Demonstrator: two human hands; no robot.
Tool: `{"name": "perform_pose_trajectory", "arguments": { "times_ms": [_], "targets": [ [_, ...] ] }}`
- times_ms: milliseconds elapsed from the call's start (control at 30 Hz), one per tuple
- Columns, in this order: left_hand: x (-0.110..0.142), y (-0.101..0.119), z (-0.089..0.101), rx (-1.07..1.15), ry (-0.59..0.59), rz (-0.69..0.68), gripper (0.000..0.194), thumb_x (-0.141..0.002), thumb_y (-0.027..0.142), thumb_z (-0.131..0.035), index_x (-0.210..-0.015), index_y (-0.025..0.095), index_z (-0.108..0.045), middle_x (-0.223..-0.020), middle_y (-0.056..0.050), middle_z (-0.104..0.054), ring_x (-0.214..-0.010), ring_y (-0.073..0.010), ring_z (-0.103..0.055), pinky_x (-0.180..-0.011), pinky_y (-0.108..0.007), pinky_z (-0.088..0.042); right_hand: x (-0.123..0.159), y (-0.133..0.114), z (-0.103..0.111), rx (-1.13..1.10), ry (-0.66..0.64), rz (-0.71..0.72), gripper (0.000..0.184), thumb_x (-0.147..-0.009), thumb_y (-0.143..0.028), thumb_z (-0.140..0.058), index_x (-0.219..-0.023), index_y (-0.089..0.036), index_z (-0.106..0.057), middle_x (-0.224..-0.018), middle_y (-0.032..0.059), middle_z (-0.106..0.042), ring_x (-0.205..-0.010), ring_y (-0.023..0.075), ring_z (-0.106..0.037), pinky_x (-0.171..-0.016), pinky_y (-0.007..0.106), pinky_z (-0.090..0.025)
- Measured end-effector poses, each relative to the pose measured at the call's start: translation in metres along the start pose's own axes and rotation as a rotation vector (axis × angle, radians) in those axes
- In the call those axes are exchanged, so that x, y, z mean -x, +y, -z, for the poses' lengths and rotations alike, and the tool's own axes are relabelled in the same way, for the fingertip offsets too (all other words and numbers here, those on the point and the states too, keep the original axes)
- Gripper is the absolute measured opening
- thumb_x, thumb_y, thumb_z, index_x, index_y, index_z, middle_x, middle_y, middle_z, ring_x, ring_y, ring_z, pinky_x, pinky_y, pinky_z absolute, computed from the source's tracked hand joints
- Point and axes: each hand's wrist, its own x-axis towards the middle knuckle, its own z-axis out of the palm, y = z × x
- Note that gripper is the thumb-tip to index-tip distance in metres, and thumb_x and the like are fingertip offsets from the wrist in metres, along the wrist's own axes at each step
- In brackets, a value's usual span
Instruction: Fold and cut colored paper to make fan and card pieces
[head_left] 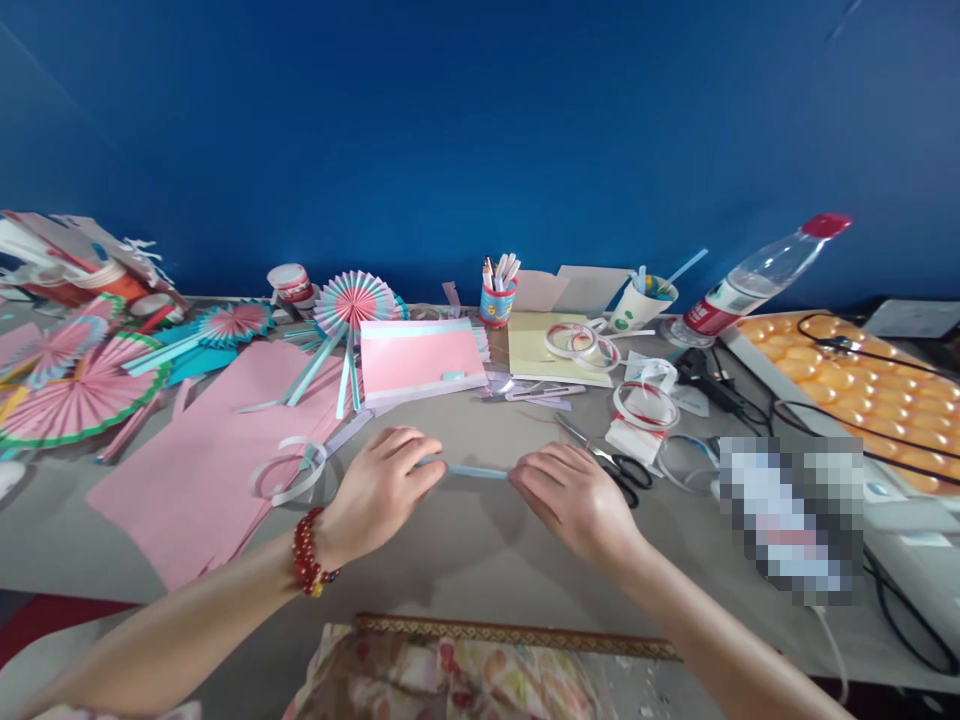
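A narrow light-blue paper strip [478, 472] stretches level between my two hands, just above the grey table. My left hand [382, 490], with a red beaded bracelet [306, 552] at the wrist, pinches its left end. The right end sits in the closed fingers of my right hand [581, 500]; the fingers hide that tip. Black-handled scissors [619, 465] lie right beside my right hand. To the left of my left hand, rolls of clear tape [296, 470] rest on pink paper sheets [202, 450].
Folded paper fans [355, 303] lie at the left and back. Behind my hands are a pink sheet with blue edges [420, 362], a pen cup [499, 300] and more tape rolls [571, 340]. A bottle [750, 285], black cables [720, 395] and an orange bubbled tray [847, 375] occupy the right.
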Motion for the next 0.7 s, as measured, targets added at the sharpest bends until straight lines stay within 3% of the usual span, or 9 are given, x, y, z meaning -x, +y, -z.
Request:
{"name": "perform_pose_trajectory", "arguments": {
  "times_ms": [67, 133, 233, 333, 500, 700],
  "targets": [
    [0.007, 0.0, -0.008, -0.133, 0.031, -0.055, 0.018, -0.095, 0.013, -0.047, -0.094, 0.019, -0.064, -0.105, -0.006, -0.066, -0.097, -0.0223, -0.056, -0.087, -0.038, -0.044, 0.005, -0.002, -0.005, 0.115, 0.028, 0.04, 0.019, -0.097, -0.017, -0.048, -0.089, -0.018, -0.065, -0.092, 0.0066, -0.068, -0.087, 0.0205, -0.055, -0.077, 0.033, -0.038],
    [0.014, 0.0, -0.017, -0.201, -0.026, -0.121, 0.017, -0.095, 0.012, -0.048, -0.092, 0.018, -0.063, -0.098, -0.006, -0.065, -0.091, -0.0211, -0.056, -0.085, -0.038, -0.044, 0.012, -0.006, -0.014, 0.181, 0.016, 0.091, 0.02, -0.096, -0.013, -0.048, -0.085, -0.017, -0.065, -0.089, 0.0066, -0.067, -0.085, 0.0203, -0.054, -0.076, 0.034, -0.037],
    [0.023, 0.002, -0.027, -0.227, -0.133, -0.166, 0.016, -0.094, 0.01, -0.048, -0.09, 0.018, -0.061, -0.091, -0.005, -0.063, -0.087, -0.0198, -0.055, -0.084, -0.037, -0.045, 0.022, -0.01, -0.026, 0.202, -0.033, 0.134, 0.02, -0.094, -0.011, -0.048, -0.084, -0.017, -0.064, -0.085, 0.0061, -0.065, -0.079, 0.0195, -0.053, -0.073, 0.034, -0.037],
    [0.029, 0.003, -0.03, -0.204, -0.147, -0.166, 0.015, -0.093, 0.01, -0.047, -0.09, 0.017, -0.06, -0.09, -0.005, -0.062, -0.086, -0.0199, -0.055, -0.081, -0.036, -0.046, 0.029, -0.012, -0.031, 0.18, -0.063, 0.102, 0.018, -0.095, -0.013, -0.048, -0.089, -0.017, -0.064, -0.086, 0.006, -0.065, -0.079, 0.0196, -0.053, -0.072, 0.034, -0.037],
    [0.028, 0.001, -0.031, -0.124, -0.139, -0.102, 0.019, -0.095, 0.009, -0.044, -0.091, 0.017, -0.061, -0.09, -0.006, -0.062, -0.085, -0.0199, -0.056, -0.077, -0.034, -0.045, 0.027, -0.006, -0.028, 0.054, -0.103, -0.008, 0.019, -0.095, -0.013, -0.046, -0.092, -0.019, -0.064, -0.088, 0.0061, -0.066, -0.083, 0.0199, -0.055, -0.074, 0.033, -0.039],
    [0.013, -0.009, -0.03, 0.161, -0.138, 0.117, 0.016, -0.097, 0.016, -0.046, -0.093, 0.018, -0.061, -0.089, -0.004, -0.064, -0.084, -0.0186, -0.057, -0.078, -0.032, -0.044, 0.013, 0.001, -0.023, -0.102, -0.158, -0.138, 0.018, -0.096, -0.015, -0.045, -0.095, -0.018, -0.063, -0.09, 0.0062, -0.065, -0.085, 0.0191, -0.058, -0.078, 0.031, -0.044]
  ]
}}
